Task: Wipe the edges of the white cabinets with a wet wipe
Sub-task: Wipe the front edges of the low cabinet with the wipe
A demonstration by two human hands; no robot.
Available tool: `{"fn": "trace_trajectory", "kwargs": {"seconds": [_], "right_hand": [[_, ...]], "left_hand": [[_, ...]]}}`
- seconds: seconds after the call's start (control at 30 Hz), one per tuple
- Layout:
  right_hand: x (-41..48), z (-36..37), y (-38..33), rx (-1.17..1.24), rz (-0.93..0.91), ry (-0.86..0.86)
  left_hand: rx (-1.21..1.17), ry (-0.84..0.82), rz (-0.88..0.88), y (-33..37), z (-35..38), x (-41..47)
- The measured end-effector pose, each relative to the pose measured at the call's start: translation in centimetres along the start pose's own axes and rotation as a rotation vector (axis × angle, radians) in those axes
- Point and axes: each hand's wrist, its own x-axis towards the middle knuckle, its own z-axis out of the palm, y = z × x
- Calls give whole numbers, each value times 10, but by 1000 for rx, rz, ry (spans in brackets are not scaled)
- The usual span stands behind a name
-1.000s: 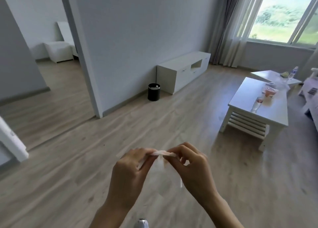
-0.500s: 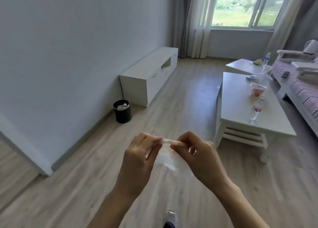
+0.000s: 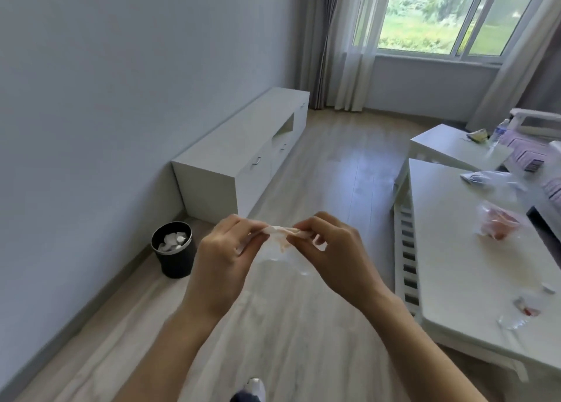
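A thin white wet wipe [image 3: 280, 243] hangs stretched between my two hands at chest height over the wooden floor. My left hand [image 3: 224, 259] pinches its left top corner and my right hand [image 3: 337, 249] pinches the right one. The long low white cabinet [image 3: 239, 155] stands against the left wall, ahead of my hands and apart from them. It has drawer handles and an open niche on its front.
A black waste bin [image 3: 174, 249] with crumpled tissues stands by the wall near the cabinet's near end. A white coffee table [image 3: 464, 268] with bags and wrappers fills the right side; a smaller white table [image 3: 452, 146] and a sofa lie beyond it. My shoe [image 3: 255, 389] shows at the bottom.
The view has swung right and advanced: the cabinet, bin and coffee table are now much closer. Both hands keep hold of the wipe and have spread it slightly.
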Motion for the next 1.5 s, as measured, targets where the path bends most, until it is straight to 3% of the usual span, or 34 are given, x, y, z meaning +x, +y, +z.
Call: {"fn": "trace_trajectory", "kwargs": {"seconds": [0.37,0.73,0.9,1.17,1.5], "right_hand": [[334,39,251,-7,20,2],[624,64,494,73,-107,-248],[727,101,564,88,-221,-440],[850,191,634,228,-326,-581],[939,300,716,379,-439,-705]], "left_hand": [[-33,-8,-46,-183,184,325],[71,159,-273,-319,366,565],[141,229,-422,-375,414,631],[325,342,-573,-477,453,709],[525,415,-598,-589,501,752]]}}
